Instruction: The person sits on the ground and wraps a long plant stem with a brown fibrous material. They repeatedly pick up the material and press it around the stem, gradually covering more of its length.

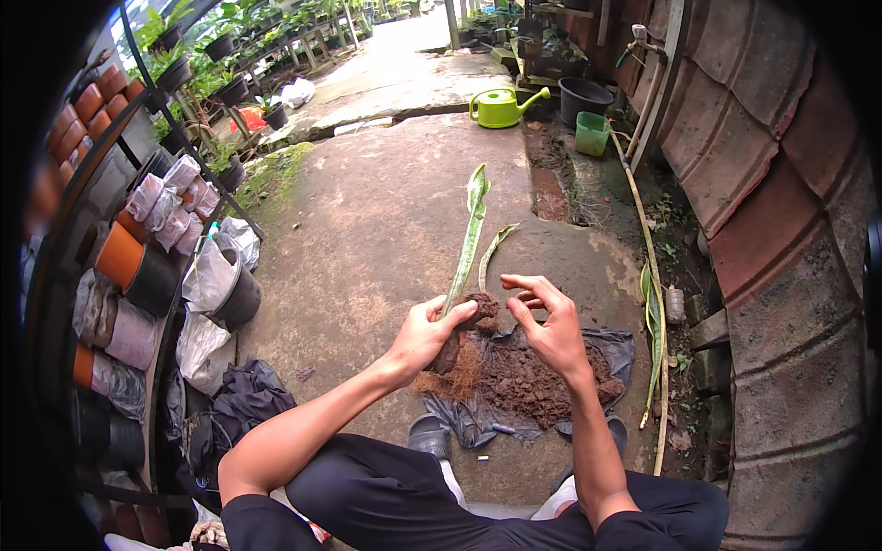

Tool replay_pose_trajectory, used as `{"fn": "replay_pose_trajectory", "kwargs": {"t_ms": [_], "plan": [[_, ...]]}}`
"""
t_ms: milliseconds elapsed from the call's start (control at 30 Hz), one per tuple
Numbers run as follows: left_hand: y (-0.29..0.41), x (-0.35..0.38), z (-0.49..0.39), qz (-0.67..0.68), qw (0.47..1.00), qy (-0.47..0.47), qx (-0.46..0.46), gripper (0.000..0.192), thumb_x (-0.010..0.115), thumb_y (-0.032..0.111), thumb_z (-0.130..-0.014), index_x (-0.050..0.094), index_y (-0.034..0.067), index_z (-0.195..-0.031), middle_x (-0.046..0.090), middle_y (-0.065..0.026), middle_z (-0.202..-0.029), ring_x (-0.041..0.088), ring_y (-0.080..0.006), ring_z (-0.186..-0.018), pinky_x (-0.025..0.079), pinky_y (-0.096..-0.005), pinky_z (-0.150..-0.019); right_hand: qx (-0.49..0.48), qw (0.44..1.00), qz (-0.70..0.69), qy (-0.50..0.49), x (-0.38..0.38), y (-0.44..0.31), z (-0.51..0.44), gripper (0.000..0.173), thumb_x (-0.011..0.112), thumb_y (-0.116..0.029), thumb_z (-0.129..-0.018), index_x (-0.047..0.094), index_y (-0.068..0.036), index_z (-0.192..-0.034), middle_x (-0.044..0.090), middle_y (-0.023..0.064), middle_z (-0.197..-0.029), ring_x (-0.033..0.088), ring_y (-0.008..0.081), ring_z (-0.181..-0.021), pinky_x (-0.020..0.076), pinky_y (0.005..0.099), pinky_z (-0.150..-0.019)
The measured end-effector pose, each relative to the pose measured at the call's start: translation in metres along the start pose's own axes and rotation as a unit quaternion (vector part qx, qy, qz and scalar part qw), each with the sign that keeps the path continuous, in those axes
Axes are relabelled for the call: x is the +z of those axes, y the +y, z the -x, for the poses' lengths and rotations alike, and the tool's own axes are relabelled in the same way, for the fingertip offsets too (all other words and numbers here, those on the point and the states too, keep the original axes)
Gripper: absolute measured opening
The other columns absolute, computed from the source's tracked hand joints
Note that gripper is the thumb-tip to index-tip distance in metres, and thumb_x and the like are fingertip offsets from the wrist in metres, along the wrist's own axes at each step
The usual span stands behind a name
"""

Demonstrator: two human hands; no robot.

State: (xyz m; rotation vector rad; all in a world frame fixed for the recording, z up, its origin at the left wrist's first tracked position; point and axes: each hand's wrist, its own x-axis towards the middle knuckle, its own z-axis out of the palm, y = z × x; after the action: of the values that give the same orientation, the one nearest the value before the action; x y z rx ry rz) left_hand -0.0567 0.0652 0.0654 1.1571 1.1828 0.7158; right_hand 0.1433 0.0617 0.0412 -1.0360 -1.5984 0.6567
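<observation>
My left hand (431, 334) grips a snake plant (467, 244) near its base, where dark soil clings to the root clump (482, 310). One long variegated leaf stands up from the grip, and a shorter curled leaf (495, 253) rises beside it. My right hand (548, 320) is just right of the clump, fingers apart and slightly bent, with nothing visible in it. Below both hands, a heap of brown soil (527, 382) lies on a black plastic sheet (620, 344). Brown fibre (455, 377) lies at the heap's left side, under my left hand.
A green watering can (497, 109) stands ahead on the concrete. A green bucket (592, 134) and a black basin (586, 96) are at back right. Snake plant leaves (653, 337) and a long pole (644, 227) lie along the tiled wall. Shelved pots (120, 255) and a black bucket (240, 293) are left.
</observation>
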Motion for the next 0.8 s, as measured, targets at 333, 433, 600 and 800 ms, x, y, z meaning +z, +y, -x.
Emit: {"fn": "replay_pose_trajectory", "kwargs": {"t_ms": [333,433,600,800], "plan": [[-0.004,-0.002,-0.001,-0.042,0.999,-0.015,-0.013,0.032,0.065,0.039,-0.091,0.061,0.007,-0.089,0.057,0.0014,-0.071,0.051,-0.0047,-0.062,0.040,-0.0230,-0.056,-0.004,0.988,0.153,-0.028,0.013,-0.006,0.007,0.010,0.067,-0.015,-0.085,0.063,-0.006,-0.088,0.063,0.0084,-0.086,0.065,0.0262,-0.073,0.0510,0.0371,-0.062],[-0.003,-0.002,0.000,-0.030,0.999,-0.018,-0.022,0.032,0.065,0.039,-0.091,0.061,0.007,-0.089,0.057,0.0009,-0.070,0.051,-0.0056,-0.061,0.040,-0.0238,-0.055,-0.009,0.985,0.167,-0.035,0.018,-0.003,0.010,0.010,0.062,-0.012,-0.088,0.058,-0.004,-0.093,0.059,0.0099,-0.090,0.064,0.0293,-0.077,0.0500,0.0402,-0.067],[0.001,0.000,0.002,0.002,0.998,-0.024,-0.058,0.031,0.064,0.039,-0.092,0.060,0.008,-0.090,0.057,0.0006,-0.069,0.052,-0.0060,-0.060,0.040,-0.0242,-0.053,-0.016,0.984,0.179,-0.008,0.021,-0.003,0.010,0.009,0.058,-0.011,-0.089,0.055,-0.005,-0.095,0.057,0.0117,-0.092,0.061,0.0336,-0.080,0.0481,0.0430,-0.073],[0.005,0.000,0.004,0.037,0.996,-0.040,-0.065,0.030,0.061,0.037,-0.093,0.060,0.008,-0.094,0.057,-0.0004,-0.068,0.054,-0.0075,-0.056,0.042,-0.0244,-0.050,0.002,0.988,0.151,0.025,0.016,-0.003,0.007,0.009,0.055,-0.011,-0.092,0.054,-0.002,-0.095,0.056,0.0126,-0.092,0.061,0.0314,-0.079,0.0491,0.0404,-0.070]]}}
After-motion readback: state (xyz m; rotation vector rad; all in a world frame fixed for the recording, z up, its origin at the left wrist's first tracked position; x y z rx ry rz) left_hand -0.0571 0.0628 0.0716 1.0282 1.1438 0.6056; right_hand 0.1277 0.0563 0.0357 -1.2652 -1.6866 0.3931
